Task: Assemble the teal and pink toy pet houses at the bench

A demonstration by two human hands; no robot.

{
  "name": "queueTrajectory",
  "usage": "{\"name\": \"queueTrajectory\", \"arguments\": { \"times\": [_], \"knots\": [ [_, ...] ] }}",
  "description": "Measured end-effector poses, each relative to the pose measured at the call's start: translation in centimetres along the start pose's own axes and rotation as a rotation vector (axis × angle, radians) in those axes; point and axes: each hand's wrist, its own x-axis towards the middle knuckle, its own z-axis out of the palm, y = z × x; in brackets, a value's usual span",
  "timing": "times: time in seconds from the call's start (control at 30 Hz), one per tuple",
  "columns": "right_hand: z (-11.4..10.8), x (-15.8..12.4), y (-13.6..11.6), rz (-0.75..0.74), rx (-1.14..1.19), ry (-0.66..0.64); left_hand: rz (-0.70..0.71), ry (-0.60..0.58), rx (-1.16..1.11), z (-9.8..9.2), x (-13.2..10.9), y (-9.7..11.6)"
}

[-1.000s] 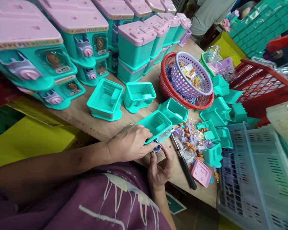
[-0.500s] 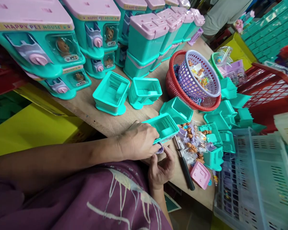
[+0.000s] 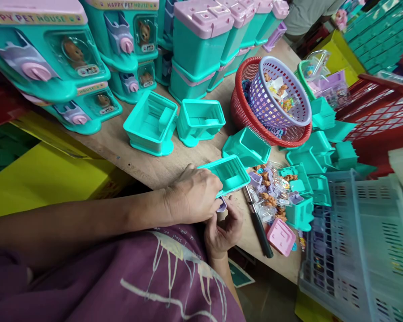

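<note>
My left hand [image 3: 195, 194] is closed around the near edge of a teal plastic toy shell [image 3: 230, 173], holding it tilted above the wooden table [image 3: 121, 152]. Just below it my right hand [image 3: 223, 228] has its fingers curled, pinching a small purple part [image 3: 222, 205] against the shell's underside. Right of the hands lies a pile of small bagged bear figures and purple pieces [image 3: 272, 192]. A black-handled tool [image 3: 259, 228] rests beside the pile, and a pink lid [image 3: 281, 237] lies near the table's front edge.
Finished teal and pink "Happy Pet House" toys [image 3: 53, 58] are stacked along the back. Two empty teal shells [image 3: 151, 123] stand mid-table. A purple basket [image 3: 278, 91] sits in a red basket [image 3: 242, 114]. More teal parts [image 3: 319, 152], a grey crate [image 3: 359, 241], a red crate [image 3: 379, 112] and another person [image 3: 305, 15] are at right.
Both hands stayed together at the teal shell, shifting slightly. The head camera moved, so the scene slid up and left in view.
</note>
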Motion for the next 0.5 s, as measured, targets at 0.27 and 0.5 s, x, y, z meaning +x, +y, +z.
{"name": "queueTrajectory", "arguments": {
  "times": [0.27,0.5],
  "knots": [
    [0.17,0.06,-0.08,0.016,0.056,-0.028,-0.034,-0.027,0.048,0.09,0.06,0.48],
    [0.15,-0.24,-0.28,0.050,0.084,-0.082,-0.027,-0.012,0.074,0.46,0.09,0.32]
  ]
}}
